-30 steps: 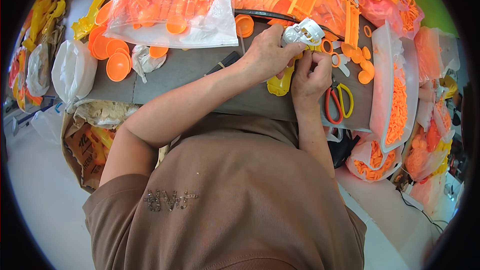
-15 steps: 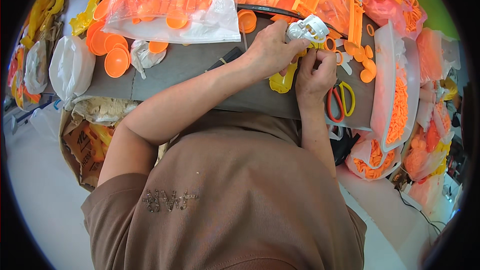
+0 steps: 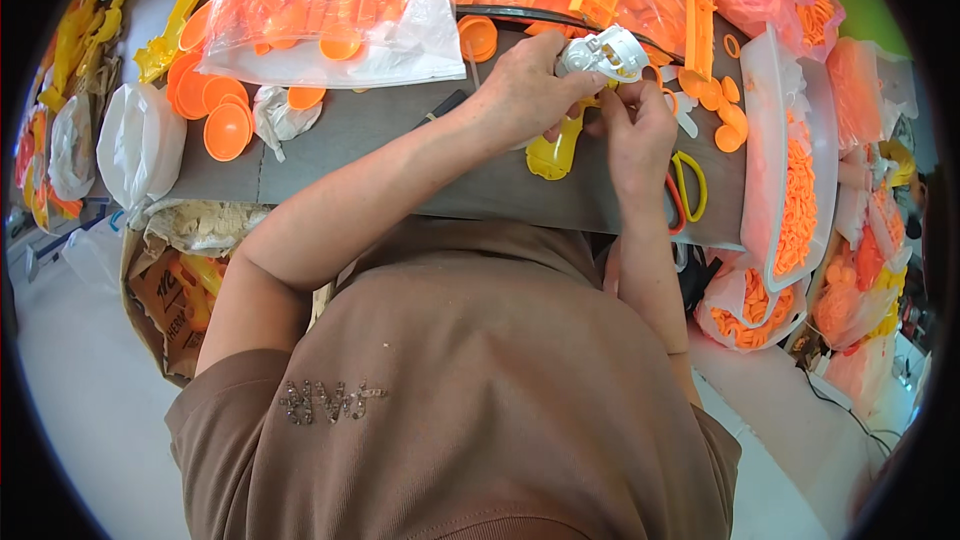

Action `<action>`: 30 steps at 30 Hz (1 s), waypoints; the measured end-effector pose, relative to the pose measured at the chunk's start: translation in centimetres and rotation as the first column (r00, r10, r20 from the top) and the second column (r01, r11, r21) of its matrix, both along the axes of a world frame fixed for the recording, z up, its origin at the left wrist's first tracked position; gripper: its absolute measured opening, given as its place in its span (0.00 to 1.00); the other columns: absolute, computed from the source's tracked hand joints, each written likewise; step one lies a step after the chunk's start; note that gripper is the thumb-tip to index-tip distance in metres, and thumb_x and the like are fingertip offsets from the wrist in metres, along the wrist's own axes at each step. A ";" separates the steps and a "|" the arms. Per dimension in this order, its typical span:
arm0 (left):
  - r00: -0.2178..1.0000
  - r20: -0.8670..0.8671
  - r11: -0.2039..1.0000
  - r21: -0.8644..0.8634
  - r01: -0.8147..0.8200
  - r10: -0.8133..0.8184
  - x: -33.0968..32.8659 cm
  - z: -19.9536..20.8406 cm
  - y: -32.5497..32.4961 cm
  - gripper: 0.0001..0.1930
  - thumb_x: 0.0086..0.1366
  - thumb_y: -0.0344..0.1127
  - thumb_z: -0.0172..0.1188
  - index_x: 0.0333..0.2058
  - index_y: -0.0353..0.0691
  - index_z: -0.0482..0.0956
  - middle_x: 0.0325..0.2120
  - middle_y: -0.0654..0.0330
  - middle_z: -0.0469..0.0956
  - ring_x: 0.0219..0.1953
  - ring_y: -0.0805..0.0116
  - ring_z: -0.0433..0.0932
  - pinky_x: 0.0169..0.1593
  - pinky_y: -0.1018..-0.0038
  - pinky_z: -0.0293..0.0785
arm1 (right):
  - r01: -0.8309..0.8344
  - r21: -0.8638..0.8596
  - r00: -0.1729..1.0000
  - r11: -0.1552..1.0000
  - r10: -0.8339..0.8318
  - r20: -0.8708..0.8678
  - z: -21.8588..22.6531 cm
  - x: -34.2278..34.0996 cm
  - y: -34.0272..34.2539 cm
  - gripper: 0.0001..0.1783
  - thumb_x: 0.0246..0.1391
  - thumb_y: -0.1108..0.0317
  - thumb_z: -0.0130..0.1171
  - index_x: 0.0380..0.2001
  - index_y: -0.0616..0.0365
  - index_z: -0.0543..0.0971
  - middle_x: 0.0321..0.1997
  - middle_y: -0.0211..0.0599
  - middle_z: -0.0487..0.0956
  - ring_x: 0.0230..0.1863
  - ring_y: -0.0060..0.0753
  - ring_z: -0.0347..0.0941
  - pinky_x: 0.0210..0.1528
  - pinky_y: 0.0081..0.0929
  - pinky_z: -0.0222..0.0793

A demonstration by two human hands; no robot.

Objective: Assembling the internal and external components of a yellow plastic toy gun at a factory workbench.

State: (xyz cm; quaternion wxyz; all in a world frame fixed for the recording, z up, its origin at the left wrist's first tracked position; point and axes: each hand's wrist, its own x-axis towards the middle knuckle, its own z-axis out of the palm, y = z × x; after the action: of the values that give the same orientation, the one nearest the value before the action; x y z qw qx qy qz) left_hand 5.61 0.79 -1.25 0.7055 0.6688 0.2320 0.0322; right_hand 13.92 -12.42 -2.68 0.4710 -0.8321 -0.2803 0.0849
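My left hand is closed around a plastic toy part, with its white rounded piece sticking out beyond the fingers. Below the palm hangs the toy's yellow body, apparently joined to the white piece under my fingers. My right hand pinches close to the underside of the white piece; its fingertips meet near the left thumb, and whatever lies in them is too small or hidden to name. Scissors with red and yellow handles lie on the table beside my right wrist, partly covered by it.
A clear bag of orange parts lies across the grey table. Orange round discs are at the left, next to a white bag. On the right stands a translucent bin of small orange pieces. Long orange parts lie behind my hands.
My right hand and forearm have shifted slightly right, now covering part of the scissors. The toy has tilted a little in my left hand, and the whole view has shifted slightly.
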 end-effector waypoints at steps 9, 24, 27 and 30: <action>0.988 0.135 0.861 0.509 -0.005 -0.074 2.5 -0.5 -0.2 0.17 0.55 0.43 0.61 0.32 0.34 0.69 0.25 0.47 0.77 0.31 0.50 0.77 0.34 0.62 0.71 | -0.046 0.163 0.843 0.986 0.126 -0.522 1.1 2.6 -0.4 0.10 0.44 0.78 0.59 0.32 0.65 0.71 0.23 0.34 0.73 0.13 0.20 0.64 0.18 0.24 0.74; 0.956 0.250 0.714 0.697 -0.067 -0.155 2.0 -1.6 -0.8 0.13 0.58 0.39 0.57 0.30 0.36 0.65 0.21 0.47 0.75 0.27 0.45 0.76 0.30 0.57 0.70 | -0.179 -0.118 0.822 0.977 0.214 0.528 -2.0 -1.4 -2.5 0.20 0.44 0.84 0.56 0.45 0.69 0.72 0.42 0.50 0.70 0.40 0.49 0.71 0.39 0.35 0.69; 0.967 0.204 0.732 0.681 -0.028 -0.154 2.0 -1.4 -0.3 0.14 0.57 0.39 0.59 0.30 0.36 0.66 0.21 0.48 0.75 0.27 0.47 0.76 0.30 0.59 0.70 | -0.223 -0.102 0.831 0.969 0.244 0.499 -1.7 -1.1 -2.6 0.18 0.46 0.83 0.55 0.44 0.68 0.73 0.41 0.47 0.71 0.39 0.46 0.72 0.38 0.34 0.69; 0.948 0.261 0.836 0.548 0.010 -0.182 2.1 -1.2 0.2 0.15 0.56 0.38 0.61 0.30 0.35 0.66 0.20 0.49 0.76 0.26 0.50 0.77 0.30 0.61 0.71 | -0.216 -0.007 0.939 0.976 0.209 0.272 -0.6 0.6 -4.7 0.16 0.51 0.79 0.55 0.45 0.65 0.73 0.40 0.41 0.72 0.38 0.35 0.72 0.37 0.30 0.69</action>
State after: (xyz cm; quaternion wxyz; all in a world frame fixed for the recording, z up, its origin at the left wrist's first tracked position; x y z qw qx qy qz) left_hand 7.71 1.03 -2.42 0.5161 0.8382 0.0688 0.1623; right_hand 14.56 -17.16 -3.33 0.4258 -0.7952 -0.4313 0.0173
